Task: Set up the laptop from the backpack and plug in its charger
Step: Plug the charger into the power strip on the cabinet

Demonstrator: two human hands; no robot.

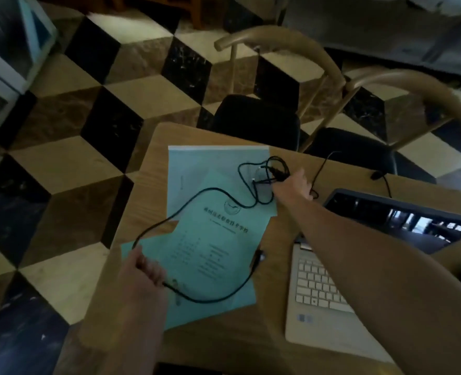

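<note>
Head view, left hand [142, 269] pinching charger cable [197, 193], right hand [291, 188] gripping its coiled far end.

Your left hand [142, 272] comes in from about seven o'clock and your right hand [291, 186] from about four o'clock, both bare, with no gloves, rings or anything on the fingers that shows. Your forearms are uncovered along their whole visible length: no sleeve, cuff, watch or wristband reaches into view. The right forearm looks long and broad near the lens.
</note>
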